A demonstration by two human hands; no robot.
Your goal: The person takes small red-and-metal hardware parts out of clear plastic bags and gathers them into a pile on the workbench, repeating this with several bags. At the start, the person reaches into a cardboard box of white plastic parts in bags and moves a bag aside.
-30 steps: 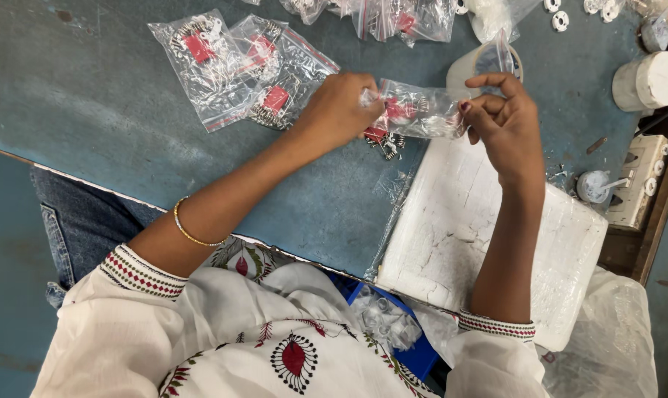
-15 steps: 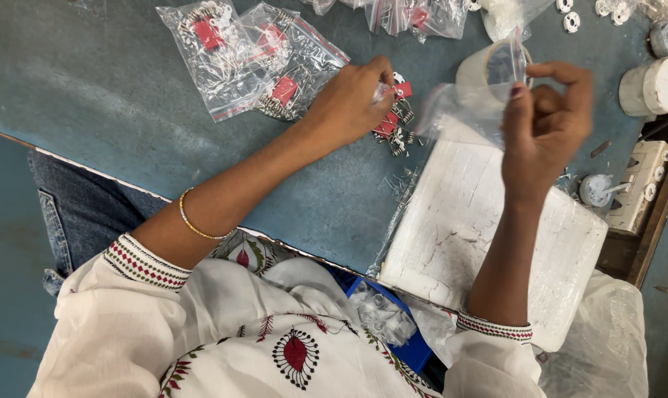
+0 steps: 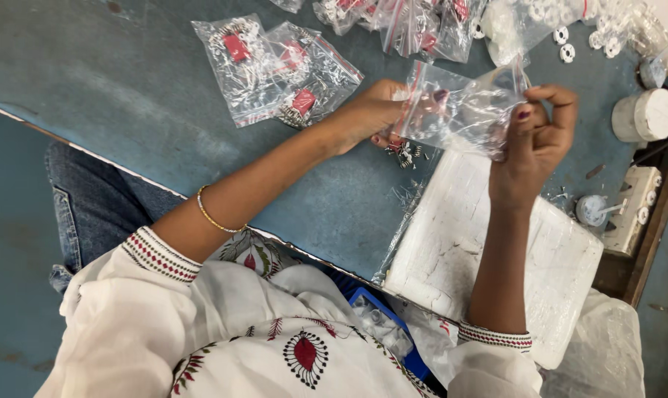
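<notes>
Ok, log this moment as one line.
left hand: holds clear zip bag | right hand: pinches bag's other edge | below: white foam slab | surface: blue table

We see a clear zip bag (image 3: 459,110) with a red seal strip, crumpled and held up open just above the white foam slab (image 3: 489,258), its inside looking nearly empty

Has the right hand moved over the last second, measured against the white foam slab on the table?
Yes. The right hand has risen away from the white foam slab, toward the table's far edge, lifting its end of the clear plastic zip bag.
</notes>
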